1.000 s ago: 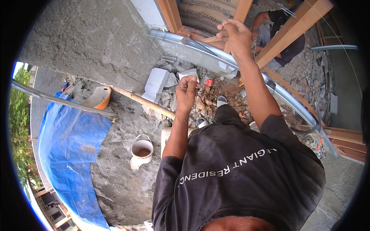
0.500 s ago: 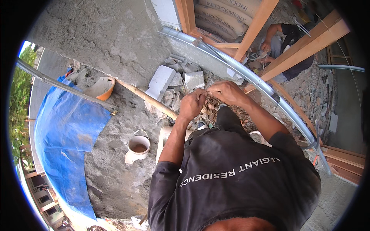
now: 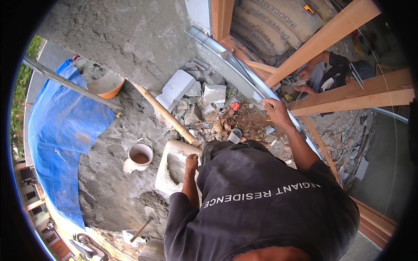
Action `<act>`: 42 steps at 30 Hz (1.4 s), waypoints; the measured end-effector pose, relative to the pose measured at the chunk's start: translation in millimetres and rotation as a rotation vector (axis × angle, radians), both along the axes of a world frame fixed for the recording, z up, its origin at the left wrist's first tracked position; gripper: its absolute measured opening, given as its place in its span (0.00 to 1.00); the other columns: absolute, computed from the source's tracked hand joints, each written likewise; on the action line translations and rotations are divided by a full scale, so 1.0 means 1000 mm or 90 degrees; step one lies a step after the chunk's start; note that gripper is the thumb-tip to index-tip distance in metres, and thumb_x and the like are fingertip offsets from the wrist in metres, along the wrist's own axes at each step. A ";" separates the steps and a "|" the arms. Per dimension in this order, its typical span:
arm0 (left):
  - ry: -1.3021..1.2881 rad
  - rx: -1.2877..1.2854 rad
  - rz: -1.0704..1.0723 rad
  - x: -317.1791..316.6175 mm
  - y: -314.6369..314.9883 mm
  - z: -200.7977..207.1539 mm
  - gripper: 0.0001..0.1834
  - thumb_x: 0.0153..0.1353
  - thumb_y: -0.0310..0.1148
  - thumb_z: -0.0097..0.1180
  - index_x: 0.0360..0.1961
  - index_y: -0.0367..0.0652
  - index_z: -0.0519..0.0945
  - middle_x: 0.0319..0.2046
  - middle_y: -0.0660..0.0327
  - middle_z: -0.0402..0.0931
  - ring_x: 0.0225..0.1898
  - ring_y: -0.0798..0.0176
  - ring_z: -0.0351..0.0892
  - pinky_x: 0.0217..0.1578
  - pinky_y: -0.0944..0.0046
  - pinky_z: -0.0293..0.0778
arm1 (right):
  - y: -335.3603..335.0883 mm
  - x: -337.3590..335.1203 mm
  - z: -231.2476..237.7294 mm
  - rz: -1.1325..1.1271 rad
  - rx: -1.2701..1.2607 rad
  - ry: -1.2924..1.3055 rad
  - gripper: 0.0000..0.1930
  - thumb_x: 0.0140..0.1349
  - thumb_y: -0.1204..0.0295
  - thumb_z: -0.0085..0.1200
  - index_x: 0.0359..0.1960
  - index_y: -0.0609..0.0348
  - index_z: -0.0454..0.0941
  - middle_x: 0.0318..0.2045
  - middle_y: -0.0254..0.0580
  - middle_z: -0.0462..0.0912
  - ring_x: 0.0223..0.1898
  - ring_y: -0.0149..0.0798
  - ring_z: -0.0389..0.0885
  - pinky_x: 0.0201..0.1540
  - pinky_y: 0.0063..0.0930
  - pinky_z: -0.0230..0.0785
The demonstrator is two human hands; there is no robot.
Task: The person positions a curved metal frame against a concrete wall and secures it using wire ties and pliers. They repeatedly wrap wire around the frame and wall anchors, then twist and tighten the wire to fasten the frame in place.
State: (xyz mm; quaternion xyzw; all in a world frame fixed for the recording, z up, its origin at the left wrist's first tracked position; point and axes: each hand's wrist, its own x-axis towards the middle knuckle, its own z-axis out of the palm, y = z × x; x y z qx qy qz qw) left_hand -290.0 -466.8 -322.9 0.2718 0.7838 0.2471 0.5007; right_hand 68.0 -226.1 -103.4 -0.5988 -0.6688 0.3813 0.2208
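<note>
Head view: left hand (image 3: 191, 162) curled near white tub (image 3: 163, 174); right hand (image 3: 275, 111) curled, contents unclear.

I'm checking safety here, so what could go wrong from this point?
The left hand is by the pale tub and might knock it. The shoe is beside broken rubble, so footing could slip. The white bucket sits on bumpy ground and might tip.

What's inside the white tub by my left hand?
Grey, mortar-like stuff shows in the tub. Your left hand and forearm hide part of its right side; whatever lies beneath them can't be seen.
</note>
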 end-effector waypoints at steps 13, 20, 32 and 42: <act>-0.093 0.117 -0.206 0.042 0.083 -0.002 0.17 0.61 0.37 0.55 0.39 0.29 0.77 0.24 0.65 0.76 0.23 0.71 0.70 0.27 0.69 0.69 | 0.023 0.038 0.001 -0.085 -0.075 0.056 0.11 0.62 0.71 0.47 0.41 0.64 0.78 0.28 0.34 0.79 0.22 0.23 0.72 0.27 0.19 0.65; -0.288 0.242 0.058 0.054 0.065 -0.015 0.24 0.63 0.34 0.48 0.55 0.28 0.68 0.39 0.58 0.75 0.39 0.69 0.71 0.41 0.70 0.68 | 0.010 0.065 -0.001 -0.143 -0.063 0.047 0.12 0.61 0.68 0.50 0.41 0.61 0.79 0.29 0.38 0.80 0.25 0.28 0.76 0.30 0.23 0.69; -0.241 0.213 -0.317 0.065 0.096 -0.009 0.20 0.60 0.36 0.49 0.51 0.37 0.74 0.47 0.57 0.76 0.49 0.60 0.74 0.49 0.66 0.69 | 0.009 0.059 -0.005 -0.173 -0.106 0.060 0.12 0.62 0.69 0.51 0.41 0.63 0.78 0.28 0.37 0.80 0.26 0.26 0.76 0.29 0.23 0.69; 0.457 -0.235 -0.909 0.041 0.116 -0.053 0.18 0.57 0.41 0.53 0.47 0.46 0.79 0.45 0.61 0.78 0.48 0.64 0.76 0.45 0.67 0.73 | 0.008 0.051 0.004 -0.186 -0.101 0.078 0.13 0.64 0.68 0.49 0.43 0.63 0.77 0.27 0.37 0.80 0.24 0.23 0.73 0.27 0.19 0.66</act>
